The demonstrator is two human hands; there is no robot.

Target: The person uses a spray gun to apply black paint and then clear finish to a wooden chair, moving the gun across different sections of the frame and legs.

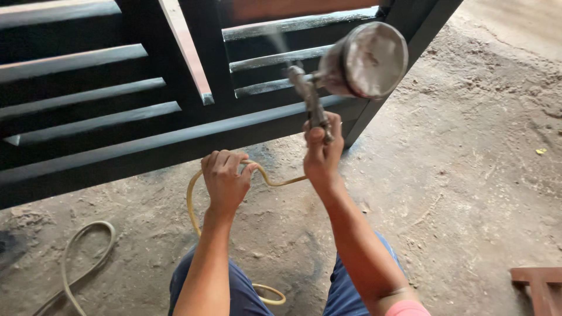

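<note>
**Spray gun raised at the dark slatted frame**

I see my right hand (322, 153) closed around the grip of the spray gun (310, 99), held up in the upper middle of the view. The gun's long axis runs from the handle in my fist up and slightly left to the nozzle, which points up and away toward the dark slatted frame (117, 111). A thin haze of spray shows just above the nozzle. The round paint cup (366, 58) sits off the gun's right side, tilted so that its pale, paint-smeared lid faces the camera.

My left hand (225, 178) is curled shut around the yellowish air hose (275, 181), lower down and to the left of the right hand. From that fist the hose runs right to the bottom of the gun, and loops down the other way between my knees, which are in blue trousers (240, 289).

The frame lies at a slant across the top left, its wet-looking slats running roughly left to right. Another hose loop (88, 251) lies on the dirt floor (468, 175) at lower left. A reddish wooden piece (538, 281) sits at the lower right corner.
</note>
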